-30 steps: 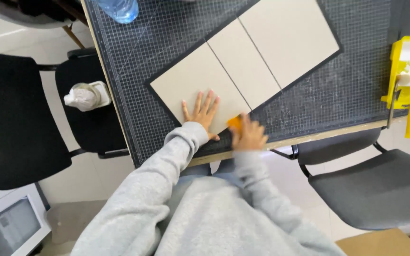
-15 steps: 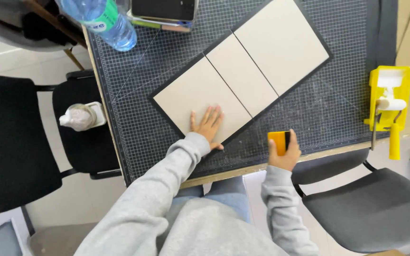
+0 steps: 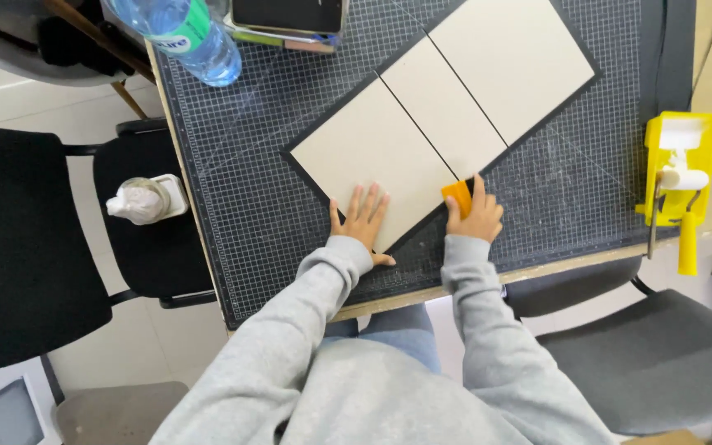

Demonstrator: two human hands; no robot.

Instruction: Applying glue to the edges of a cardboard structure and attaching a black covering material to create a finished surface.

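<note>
Three beige boards point(image 3: 447, 103) lie side by side on a black sheet on the dark gridded cutting mat point(image 3: 249, 189). My left hand point(image 3: 362, 221) lies flat, fingers spread, on the near corner of the nearest board. My right hand point(image 3: 478, 216) grips a small orange tool point(image 3: 457, 198) and presses it against the near edge of the boards, at the black border. Both grey sleeves reach in from the bottom.
A yellow tray with a paint roller point(image 3: 679, 177) sits at the mat's right edge. A blue plastic bottle point(image 3: 187, 37) and a dark tablet-like object point(image 3: 290, 18) lie at the far side. Black chairs stand left and right; a white dispenser bottle point(image 3: 143, 200) rests on the left chair.
My right hand carried the orange tool from the table's front edge up to the boards' near edge. My left hand stayed flat on the nearest board. The view shifted slightly.
</note>
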